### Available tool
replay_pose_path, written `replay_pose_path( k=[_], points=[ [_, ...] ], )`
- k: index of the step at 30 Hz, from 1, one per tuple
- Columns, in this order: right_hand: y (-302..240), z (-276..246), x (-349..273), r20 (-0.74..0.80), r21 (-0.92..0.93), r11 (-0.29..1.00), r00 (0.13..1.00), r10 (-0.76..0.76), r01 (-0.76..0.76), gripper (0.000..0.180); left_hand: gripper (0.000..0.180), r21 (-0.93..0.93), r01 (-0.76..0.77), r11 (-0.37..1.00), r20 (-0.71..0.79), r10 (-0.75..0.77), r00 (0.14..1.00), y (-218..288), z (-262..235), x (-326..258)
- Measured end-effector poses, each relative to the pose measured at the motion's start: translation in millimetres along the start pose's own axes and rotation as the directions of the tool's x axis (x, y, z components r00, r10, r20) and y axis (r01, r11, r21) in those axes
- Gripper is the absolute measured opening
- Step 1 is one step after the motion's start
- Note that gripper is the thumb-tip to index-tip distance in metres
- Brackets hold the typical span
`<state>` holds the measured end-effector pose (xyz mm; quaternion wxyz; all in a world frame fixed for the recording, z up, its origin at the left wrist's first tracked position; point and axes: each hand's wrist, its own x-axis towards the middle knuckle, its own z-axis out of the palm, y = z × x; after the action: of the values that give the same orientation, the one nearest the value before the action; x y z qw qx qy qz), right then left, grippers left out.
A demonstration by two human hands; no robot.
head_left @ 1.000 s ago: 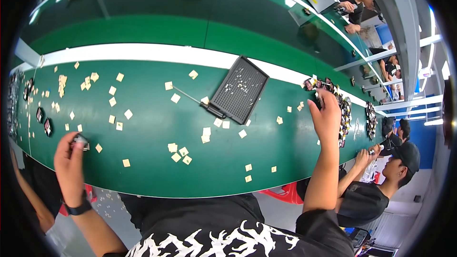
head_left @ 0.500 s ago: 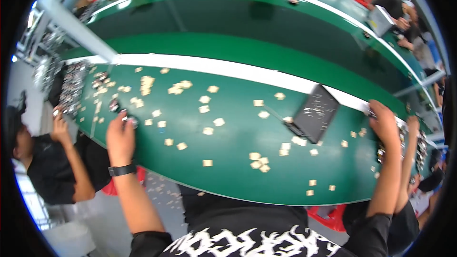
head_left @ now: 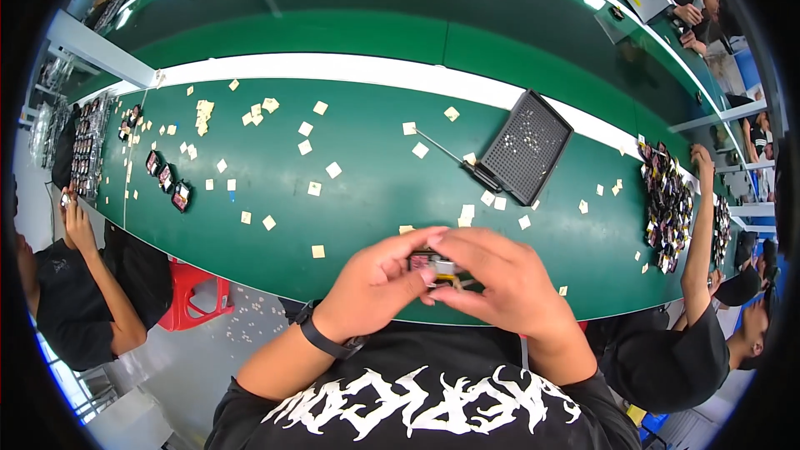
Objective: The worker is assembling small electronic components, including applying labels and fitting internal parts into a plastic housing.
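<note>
The black tray [head_left: 560, 121] stands on the green table [head_left: 275, 271], with small pale bits scattered inside it. The small device [head_left: 422, 262] is left of the tray and nearer the person, held between 2 hands. The left hand [head_left: 375, 283] pinches it, thumb across its face; the right hand [head_left: 504, 279] grips its other side with thumb and curled fingers. Part of the device is hidden and blurred. A thin tool [head_left: 480, 176] lies against the tray's left side, its dark handle nearest. Far left of the tray, 3 dark devices [head_left: 166, 177] sit in a slanting row. Right of the tray is a heap of similar pieces [head_left: 664, 208], with a co-worker's forearm [head_left: 698, 233] beside it. Pale squares [head_left: 317, 251] lie scattered, mostly left of the tray.
</note>
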<state>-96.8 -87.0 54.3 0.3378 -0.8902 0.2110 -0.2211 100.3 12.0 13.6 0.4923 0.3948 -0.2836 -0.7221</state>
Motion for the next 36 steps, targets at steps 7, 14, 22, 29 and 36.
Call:
replay_pose_path(
  k=[7, 14, 22, 29, 36],
  points=[
    [-12, 4, -33, 0.172, 0.585, 0.532, 0.735, 0.656, -0.612, 0.023, 0.042, 0.188, -0.172, 0.967, -0.111, 0.195, 0.974, -14, -6, 5],
    [-6, 28, -21, 0.301, 0.741, 0.257, 0.649, 0.699, -0.620, 0.007, 0.035, 0.594, -0.141, 0.792, -0.153, 0.283, 0.947, -14, -2, 1],
    [-13, 29, -8, 0.389, 0.709, 0.149, 0.559, 0.732, -0.689, 0.013, 0.034, 0.728, -0.218, 0.650, -0.135, 0.448, 0.884, -20, -4, 0],
    [-10, 34, -11, 0.444, 0.749, 0.035, 0.540, 0.715, -0.662, 0.016, 0.031, 0.711, -0.228, 0.666, -0.115, 0.430, 0.895, -14, -5, 0],
    [-8, 46, -10, 0.445, 0.752, 0.013, 0.521, 0.728, -0.659, 0.019, 0.032, 0.695, -0.243, 0.677, -0.075, 0.404, 0.911, -14, -11, -2]
  ],
)
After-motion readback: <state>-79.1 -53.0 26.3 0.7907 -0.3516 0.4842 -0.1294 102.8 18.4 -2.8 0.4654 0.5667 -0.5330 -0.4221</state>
